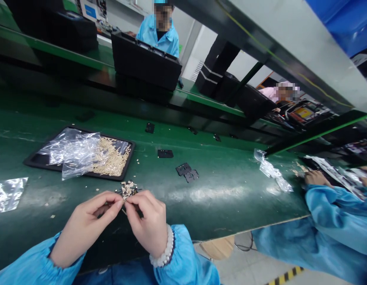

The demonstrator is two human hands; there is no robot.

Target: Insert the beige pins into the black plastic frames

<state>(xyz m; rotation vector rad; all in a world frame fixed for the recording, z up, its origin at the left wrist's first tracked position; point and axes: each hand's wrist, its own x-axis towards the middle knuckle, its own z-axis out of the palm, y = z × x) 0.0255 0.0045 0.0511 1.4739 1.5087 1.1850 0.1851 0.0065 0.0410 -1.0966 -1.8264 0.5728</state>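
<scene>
While the bare left hand (90,219) and bare right hand (149,219) pinched a tiny piece (124,200), too small to identify, a loose heap of little beige and black bits (129,188) lay just beyond their fingertips on the glossy green desk (213,209).

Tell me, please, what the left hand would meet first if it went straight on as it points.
The left hand would probably meet the right hand first; the pile of small pieces lies close by, though depth is unclear.

You have a small, loose heap of tiny beige and black pieces (129,189) in front of you, jumbled at mixed angles, just off the black tray's (36,161) near right corner.
</scene>
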